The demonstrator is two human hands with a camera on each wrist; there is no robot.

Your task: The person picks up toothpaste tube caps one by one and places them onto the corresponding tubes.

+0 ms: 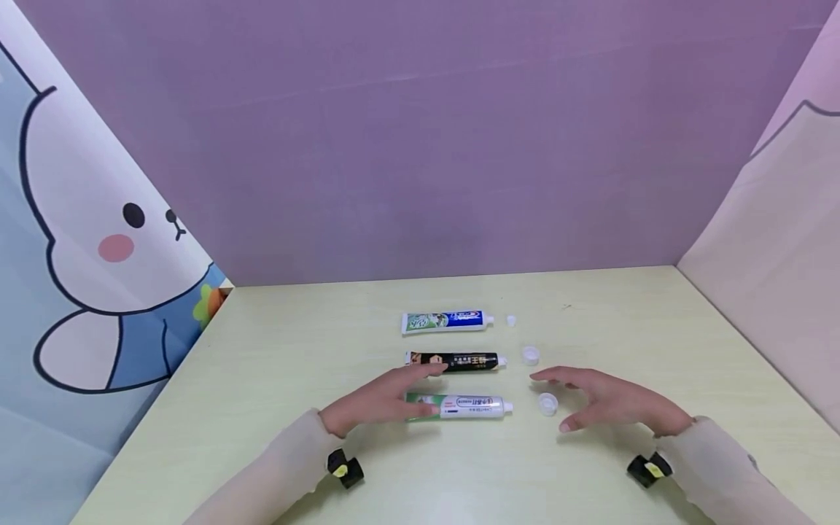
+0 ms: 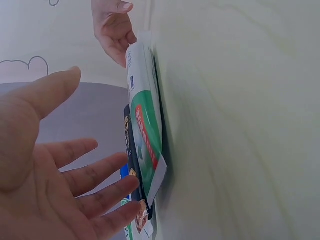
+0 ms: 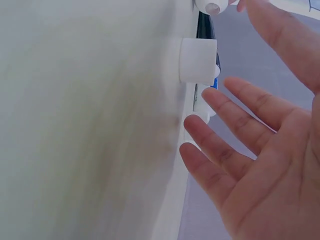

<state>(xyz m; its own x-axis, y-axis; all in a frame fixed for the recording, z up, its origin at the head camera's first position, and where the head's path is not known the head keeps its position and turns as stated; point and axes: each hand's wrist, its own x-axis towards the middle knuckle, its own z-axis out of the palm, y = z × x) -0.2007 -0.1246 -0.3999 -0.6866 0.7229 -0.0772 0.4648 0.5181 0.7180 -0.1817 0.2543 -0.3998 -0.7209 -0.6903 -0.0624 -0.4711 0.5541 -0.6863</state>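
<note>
Three uncapped toothpaste tubes lie in a column, nozzles to the right: a blue and green tube (image 1: 446,321) farthest, a black tube (image 1: 475,362) in the middle, a white and green tube (image 1: 474,407) nearest. My left hand (image 1: 387,397), fingers spread and holding nothing, overlaps the left ends of the two nearer tubes in the head view. The right hand (image 1: 613,399) hovers with relaxed fingers beside the caps. A small cap (image 1: 511,320), a round white cap (image 1: 530,355) and another round white cap (image 1: 547,404) sit right of the tubes. The right wrist view shows that palm bare.
The pale wooden table (image 1: 262,350) ends at a purple panel (image 1: 433,160) behind. A cartoon-printed cloth (image 1: 85,219) stands on the left, and a pale cloth (image 1: 781,240) on the right. Each wrist carries a small black camera.
</note>
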